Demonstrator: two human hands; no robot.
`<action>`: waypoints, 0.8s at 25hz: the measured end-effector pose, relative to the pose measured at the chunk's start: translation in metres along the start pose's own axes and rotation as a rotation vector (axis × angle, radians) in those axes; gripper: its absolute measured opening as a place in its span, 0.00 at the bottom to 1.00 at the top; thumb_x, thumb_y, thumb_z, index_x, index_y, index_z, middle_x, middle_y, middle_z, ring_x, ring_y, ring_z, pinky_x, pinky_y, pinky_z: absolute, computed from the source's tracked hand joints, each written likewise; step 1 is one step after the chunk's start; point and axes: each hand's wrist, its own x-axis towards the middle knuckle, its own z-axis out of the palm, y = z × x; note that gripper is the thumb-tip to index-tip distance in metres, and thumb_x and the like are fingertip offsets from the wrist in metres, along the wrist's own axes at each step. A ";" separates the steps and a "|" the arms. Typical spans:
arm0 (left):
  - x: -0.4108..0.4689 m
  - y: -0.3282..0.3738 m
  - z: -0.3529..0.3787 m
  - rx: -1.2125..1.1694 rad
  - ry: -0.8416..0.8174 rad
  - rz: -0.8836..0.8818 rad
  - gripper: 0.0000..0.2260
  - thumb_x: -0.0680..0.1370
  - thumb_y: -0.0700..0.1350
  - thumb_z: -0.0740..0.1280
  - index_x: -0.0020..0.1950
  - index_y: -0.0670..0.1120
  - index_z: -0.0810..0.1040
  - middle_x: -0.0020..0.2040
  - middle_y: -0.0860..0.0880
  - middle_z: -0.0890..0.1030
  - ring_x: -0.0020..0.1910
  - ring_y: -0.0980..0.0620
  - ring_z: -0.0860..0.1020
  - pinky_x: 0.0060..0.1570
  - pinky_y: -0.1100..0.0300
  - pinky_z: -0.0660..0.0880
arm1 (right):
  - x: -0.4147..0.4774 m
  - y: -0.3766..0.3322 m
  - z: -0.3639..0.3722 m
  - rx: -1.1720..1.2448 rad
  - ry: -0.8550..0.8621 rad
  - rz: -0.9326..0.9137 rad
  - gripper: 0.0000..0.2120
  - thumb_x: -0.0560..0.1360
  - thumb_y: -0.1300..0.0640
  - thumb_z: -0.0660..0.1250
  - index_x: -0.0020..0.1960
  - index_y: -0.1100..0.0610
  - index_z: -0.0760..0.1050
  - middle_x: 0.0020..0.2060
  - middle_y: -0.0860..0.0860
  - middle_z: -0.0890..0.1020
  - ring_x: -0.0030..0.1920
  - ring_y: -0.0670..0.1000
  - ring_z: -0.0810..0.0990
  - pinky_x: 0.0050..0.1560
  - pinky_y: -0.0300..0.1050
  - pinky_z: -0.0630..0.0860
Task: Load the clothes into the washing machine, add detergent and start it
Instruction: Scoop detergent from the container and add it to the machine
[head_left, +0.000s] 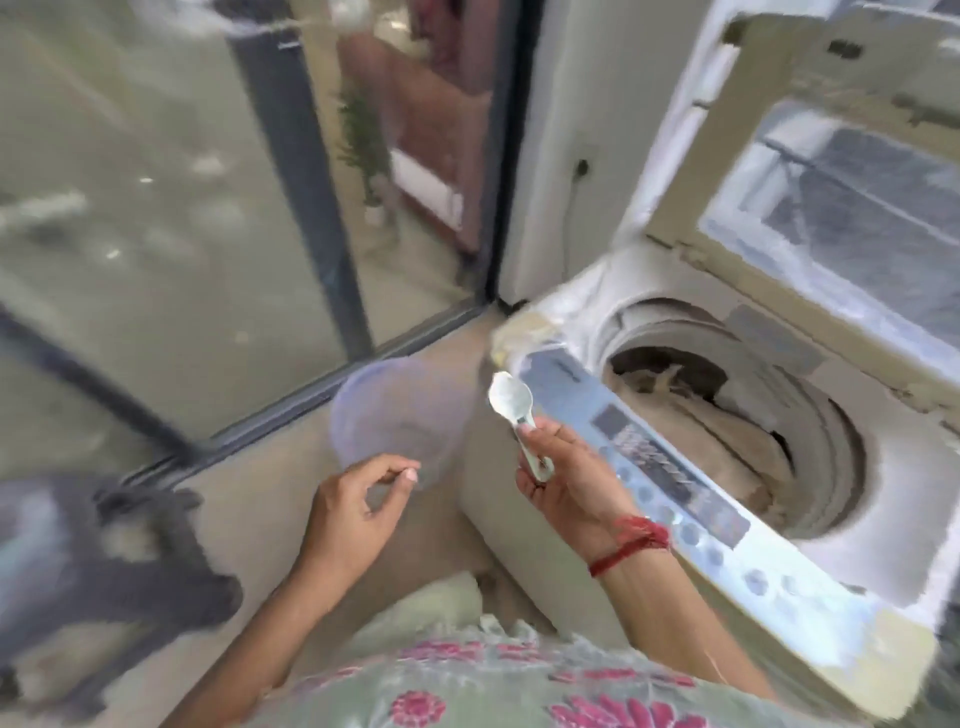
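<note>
Right hand, centre frame, grips the handle of a pale scoop just left of the washing machine, whose lid is up. Clothes lie in the drum. Left hand is curled at a blurred lilac bowl; hold unclear.

Washing machine on beige floor

Control panel markings blurred; nothing legible.

Single view. Head-worn wide-angle camera, facing forward and steeply down, close above the fingers; washing machine right of the fingers, glass door beyond them to the left. Blurred.
</note>
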 end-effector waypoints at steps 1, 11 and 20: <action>-0.032 -0.009 -0.017 0.001 0.046 -0.070 0.12 0.73 0.55 0.62 0.43 0.50 0.82 0.40 0.65 0.81 0.41 0.68 0.78 0.42 0.76 0.69 | 0.002 0.019 0.018 -0.033 -0.062 0.030 0.07 0.74 0.64 0.66 0.42 0.53 0.73 0.31 0.45 0.76 0.29 0.41 0.74 0.35 0.34 0.69; -0.240 -0.089 -0.190 0.094 0.562 -0.541 0.05 0.75 0.44 0.69 0.39 0.53 0.80 0.40 0.61 0.82 0.40 0.64 0.80 0.39 0.72 0.72 | -0.013 0.207 0.191 -0.475 -0.400 0.332 0.06 0.75 0.62 0.66 0.51 0.55 0.75 0.39 0.49 0.79 0.30 0.41 0.76 0.33 0.34 0.73; -0.296 -0.230 -0.330 0.228 0.627 -0.813 0.10 0.73 0.55 0.62 0.44 0.54 0.80 0.38 0.56 0.83 0.37 0.56 0.80 0.38 0.61 0.75 | 0.047 0.396 0.382 -1.053 -0.486 0.420 0.08 0.77 0.67 0.62 0.44 0.56 0.75 0.31 0.53 0.77 0.27 0.46 0.77 0.29 0.36 0.71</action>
